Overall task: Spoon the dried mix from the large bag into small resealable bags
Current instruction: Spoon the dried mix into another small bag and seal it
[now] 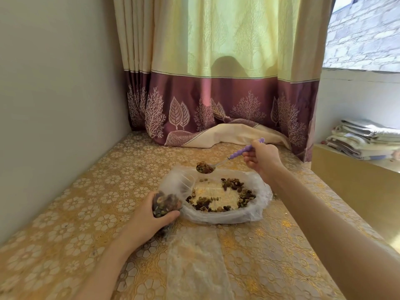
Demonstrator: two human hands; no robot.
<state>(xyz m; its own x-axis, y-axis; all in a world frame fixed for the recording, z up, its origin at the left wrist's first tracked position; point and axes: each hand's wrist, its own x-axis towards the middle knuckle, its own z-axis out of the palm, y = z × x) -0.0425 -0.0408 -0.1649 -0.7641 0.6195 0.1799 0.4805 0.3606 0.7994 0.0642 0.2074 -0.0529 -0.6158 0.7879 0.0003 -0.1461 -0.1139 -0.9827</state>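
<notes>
L hand grips filled small bag, R hand pinches loaded spoon over large bag's 12 o'clock rim, on table.

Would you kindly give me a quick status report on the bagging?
Left hand grips small clear filled bag. Right hand holds purple-handled metal spoon, loaded, above large clear plastic bag of dried mix. Nothing in the way.

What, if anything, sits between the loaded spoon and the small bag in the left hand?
Nothing visible does. The spoon, heaped with dried mix, hangs over the large bag's far rim; the small bag is gripped in the left hand at its near-left edge. Only the large bag's crumpled plastic lies below that path.
</notes>
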